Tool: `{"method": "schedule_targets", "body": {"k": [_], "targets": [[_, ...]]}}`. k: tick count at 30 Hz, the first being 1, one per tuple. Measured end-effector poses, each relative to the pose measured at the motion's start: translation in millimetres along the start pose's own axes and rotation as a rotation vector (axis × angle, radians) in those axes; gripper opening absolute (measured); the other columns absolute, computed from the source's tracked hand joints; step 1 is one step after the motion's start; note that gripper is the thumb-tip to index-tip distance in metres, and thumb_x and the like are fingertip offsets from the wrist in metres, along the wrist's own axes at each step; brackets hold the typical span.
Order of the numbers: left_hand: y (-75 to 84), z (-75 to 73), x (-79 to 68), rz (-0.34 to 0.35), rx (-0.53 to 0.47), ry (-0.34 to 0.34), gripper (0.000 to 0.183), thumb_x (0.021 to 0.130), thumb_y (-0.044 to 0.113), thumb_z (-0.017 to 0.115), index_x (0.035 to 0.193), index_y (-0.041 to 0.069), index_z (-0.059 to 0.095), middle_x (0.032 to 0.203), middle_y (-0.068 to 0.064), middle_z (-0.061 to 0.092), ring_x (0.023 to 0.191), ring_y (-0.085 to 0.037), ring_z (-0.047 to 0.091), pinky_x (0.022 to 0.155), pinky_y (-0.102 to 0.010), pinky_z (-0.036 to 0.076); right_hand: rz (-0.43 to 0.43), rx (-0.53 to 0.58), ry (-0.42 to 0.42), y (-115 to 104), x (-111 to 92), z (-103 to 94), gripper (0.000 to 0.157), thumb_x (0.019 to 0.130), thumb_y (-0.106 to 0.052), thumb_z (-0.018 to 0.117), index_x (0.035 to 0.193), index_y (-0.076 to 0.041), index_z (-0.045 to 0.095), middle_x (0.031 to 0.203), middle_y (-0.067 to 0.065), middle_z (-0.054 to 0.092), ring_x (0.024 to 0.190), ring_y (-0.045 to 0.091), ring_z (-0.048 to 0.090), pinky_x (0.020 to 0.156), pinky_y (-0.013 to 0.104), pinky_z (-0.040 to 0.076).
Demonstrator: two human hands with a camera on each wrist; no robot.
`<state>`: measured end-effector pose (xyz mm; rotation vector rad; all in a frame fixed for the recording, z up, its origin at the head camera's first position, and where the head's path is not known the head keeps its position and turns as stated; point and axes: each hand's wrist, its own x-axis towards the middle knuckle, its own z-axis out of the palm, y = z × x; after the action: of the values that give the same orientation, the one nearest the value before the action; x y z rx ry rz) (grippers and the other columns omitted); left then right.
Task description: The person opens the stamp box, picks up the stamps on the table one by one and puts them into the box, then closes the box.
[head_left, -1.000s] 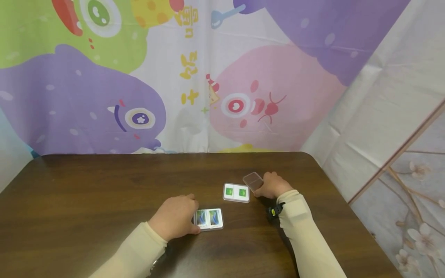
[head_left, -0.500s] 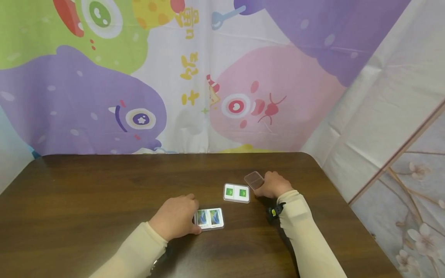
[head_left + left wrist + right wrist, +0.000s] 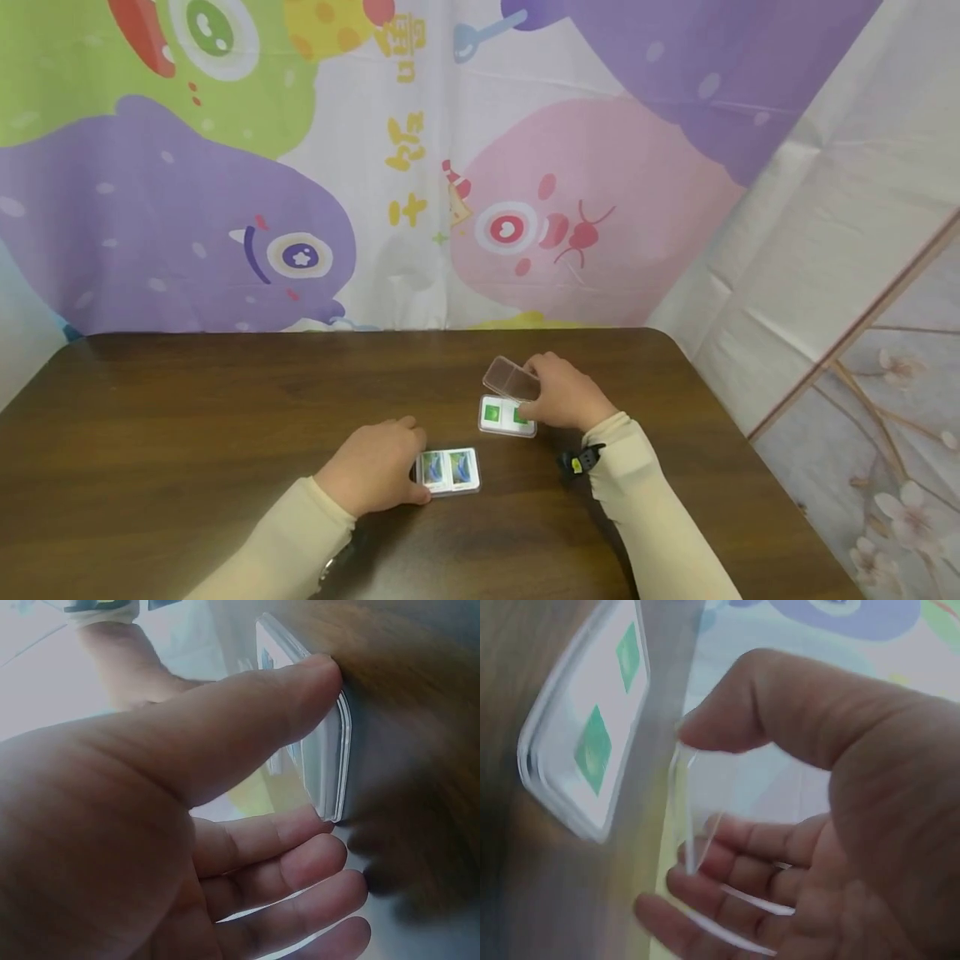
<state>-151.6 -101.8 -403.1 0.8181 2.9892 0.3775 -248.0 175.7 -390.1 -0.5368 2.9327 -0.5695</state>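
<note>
In the head view my left hand (image 3: 375,467) pinches the left end of a flat clear case (image 3: 463,472) lying on the table, with two blue-and-green pictures on white inside it. The left wrist view shows the thumb on one side of this case (image 3: 328,769) and the index fingertip on the other. My right hand (image 3: 566,396) holds a thin clear plastic lid (image 3: 504,377) by its edge, between thumb and fingers. The lid is tilted just behind a second case (image 3: 492,425) bearing two green squares. The right thumb overlaps that case's right square in the head view.
Both cases lie near the middle of a dark brown wooden table (image 3: 225,400). A cartoon-print cloth (image 3: 405,283) hangs along its back edge, and a flower-print cloth (image 3: 885,433) is at the right. A dark strap with a small device (image 3: 579,462) is on the right wrist.
My right hand has moved left with the clear lid, from right of the green-square case to just behind and over it. The left hand and its case have stayed in place.
</note>
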Motion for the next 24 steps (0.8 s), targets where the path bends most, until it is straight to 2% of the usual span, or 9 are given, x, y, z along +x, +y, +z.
{"method": "schedule_targets", "body": {"k": [6,11,14,18,24], "targets": [[-0.4,-1.0,-0.3,0.006,0.001,0.001,0.051,0.068,0.036,0.094,0.096,0.002,0.069,0.09,-0.006,0.061,0.079,-0.025,0.06,0.071,-0.047,0.054,-0.131,0.001,0.006,-14.6,-0.9,4.8,0.056,0.075,-0.021,0.08,0.127,-0.005,0.065,0.113,0.008,0.064,0.088,0.018,0.059,0.075,0.038,0.054],[-0.4,-1.2,-1.1,0.004,-0.011,-0.002,0.052,0.067,0.036,0.094,0.098,0.002,0.069,0.098,-0.01,0.066,0.086,-0.028,0.064,0.074,-0.048,0.056,-0.21,-0.012,-0.039,-21.4,-3.4,5.4,0.056,0.079,-0.024,0.084,0.128,-0.005,0.064,0.113,0.008,0.065,0.089,0.019,0.062,0.076,0.035,0.055],[-1.2,-2.1,-1.6,0.004,-0.018,-0.01,0.051,0.067,0.034,0.094,0.098,0.003,0.068,0.099,-0.01,0.066,0.087,-0.027,0.064,0.075,-0.048,0.056,-0.236,-0.003,-0.08,-25.2,-5.0,5.2,0.056,0.08,-0.024,0.086,0.129,-0.006,0.064,0.113,0.008,0.065,0.092,0.022,0.063,0.078,0.035,0.055],[-2.7,-3.4,-1.9,0.002,-0.024,-0.022,0.047,0.067,0.031,0.093,0.097,0.004,0.068,0.092,-0.004,0.061,0.08,-0.021,0.058,0.071,-0.045,0.055,-0.25,0.028,-0.135,-29.5,-6.9,5.3,0.054,0.08,-0.019,0.086,0.128,-0.007,0.064,0.112,0.006,0.065,0.093,0.022,0.063,0.08,0.037,0.055],[-4.1,-3.5,-2.2,0.0,-0.027,-0.025,0.045,0.067,0.031,0.093,0.094,0.005,0.068,0.092,-0.005,0.062,0.081,-0.022,0.06,0.071,-0.046,0.055,-0.26,0.029,-0.191,-37.2,-9.8,6.1,0.053,0.081,-0.017,0.086,0.127,-0.006,0.063,0.112,0.006,0.063,0.091,0.02,0.061,0.08,0.035,0.054]]}}
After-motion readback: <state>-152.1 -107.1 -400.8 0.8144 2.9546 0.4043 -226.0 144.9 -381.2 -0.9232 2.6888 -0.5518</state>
